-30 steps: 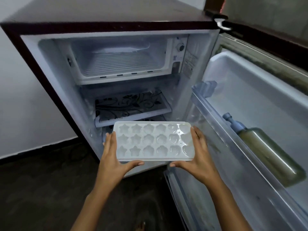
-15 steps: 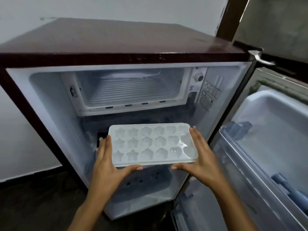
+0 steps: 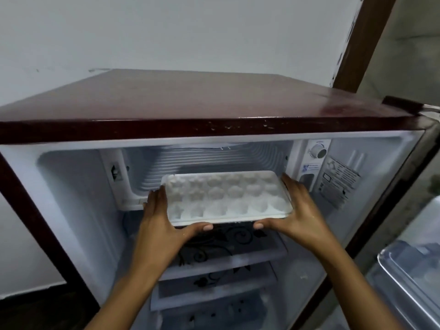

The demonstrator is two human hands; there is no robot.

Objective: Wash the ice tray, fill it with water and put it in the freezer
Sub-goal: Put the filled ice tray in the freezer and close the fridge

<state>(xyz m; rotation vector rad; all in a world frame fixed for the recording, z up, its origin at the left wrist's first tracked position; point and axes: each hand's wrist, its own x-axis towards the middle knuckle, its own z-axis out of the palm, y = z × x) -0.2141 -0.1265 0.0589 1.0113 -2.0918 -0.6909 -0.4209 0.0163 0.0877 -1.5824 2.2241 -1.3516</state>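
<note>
Tray (image 3: 228,198) hangs level at the mouth of the freezer (image 3: 214,158), its far edge just inside. Left hand (image 3: 157,217) and right hand (image 3: 302,210) grasp its short ends, fingers flat along the sides, thumbs hooked under the near edge, likely so no water spills.

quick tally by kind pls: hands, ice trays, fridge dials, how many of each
hands: 2, left hand and right hand
ice tray: 1
dial: 1
total: 4
</note>
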